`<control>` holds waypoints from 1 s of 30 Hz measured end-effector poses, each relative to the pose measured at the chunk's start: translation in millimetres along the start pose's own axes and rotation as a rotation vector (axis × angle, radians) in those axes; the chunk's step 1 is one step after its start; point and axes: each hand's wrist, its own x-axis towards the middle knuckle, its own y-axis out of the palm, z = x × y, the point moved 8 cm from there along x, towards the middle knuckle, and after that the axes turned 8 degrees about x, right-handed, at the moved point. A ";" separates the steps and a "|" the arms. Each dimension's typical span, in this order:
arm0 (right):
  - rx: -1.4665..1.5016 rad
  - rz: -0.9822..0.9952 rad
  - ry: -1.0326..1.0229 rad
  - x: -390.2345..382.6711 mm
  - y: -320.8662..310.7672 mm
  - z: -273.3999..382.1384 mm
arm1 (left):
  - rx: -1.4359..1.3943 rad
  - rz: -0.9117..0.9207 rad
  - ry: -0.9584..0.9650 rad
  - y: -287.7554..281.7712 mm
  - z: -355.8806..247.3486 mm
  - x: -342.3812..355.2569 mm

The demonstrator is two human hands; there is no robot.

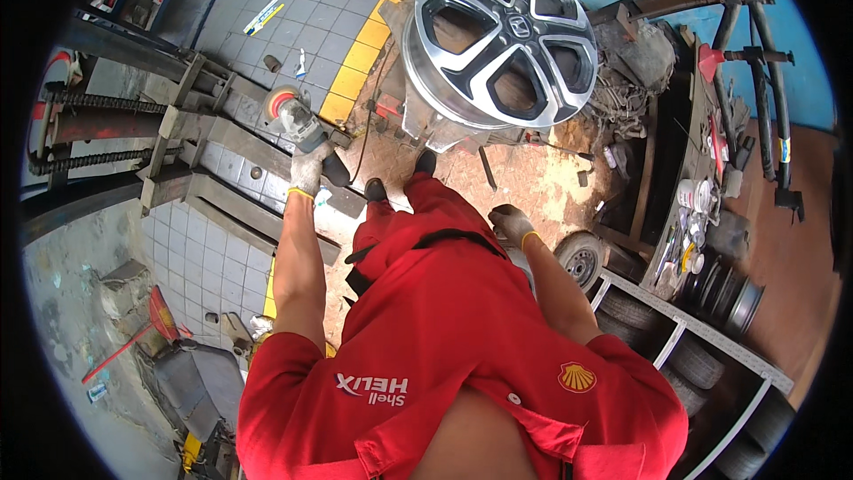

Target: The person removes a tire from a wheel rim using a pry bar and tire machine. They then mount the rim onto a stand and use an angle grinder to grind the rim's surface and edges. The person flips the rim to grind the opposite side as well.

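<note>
My left hand, in a pale work glove with a yellow cuff, is closed round an angle grinder. The grinder's round reddish disc points away from me, and its black rear end sticks out to the right of my hand. My right hand, in a glove with darkened fingers, hangs beside my red overalls with its fingers curled and nothing seen in them. Ahead, a black and silver alloy wheel rim lies face up on a support, apart from both hands.
Steel lift arms with metal blocks cross the tiled floor on the left. A dark cable runs near the grinder. A cluttered bench and dark metal frame stand right. A steel wheel and racked tyres sit nearer.
</note>
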 end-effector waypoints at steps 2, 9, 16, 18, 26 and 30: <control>-0.033 -0.006 -0.015 -3.5 -0.4 5.9 | 0.014 -0.003 0.014 1.2 2.6 1.2; 0.044 -0.004 0.005 0.9 0.7 -2.2 | 0.104 0.018 0.012 0.5 12.4 6.6; 0.010 0.015 0.003 7.7 14.5 1.4 | 0.182 0.079 -0.027 12.0 -9.4 -10.5; 0.020 0.005 -0.059 1.6 27.6 26.0 | 0.231 0.081 -0.065 11.0 -11.9 -16.6; -0.125 0.080 -0.268 2.1 69.7 61.9 | 0.221 0.158 -0.063 16.7 12.8 -7.3; -0.129 0.068 -0.299 -6.3 78.0 54.7 | 0.277 0.166 -0.042 18.2 9.2 -4.2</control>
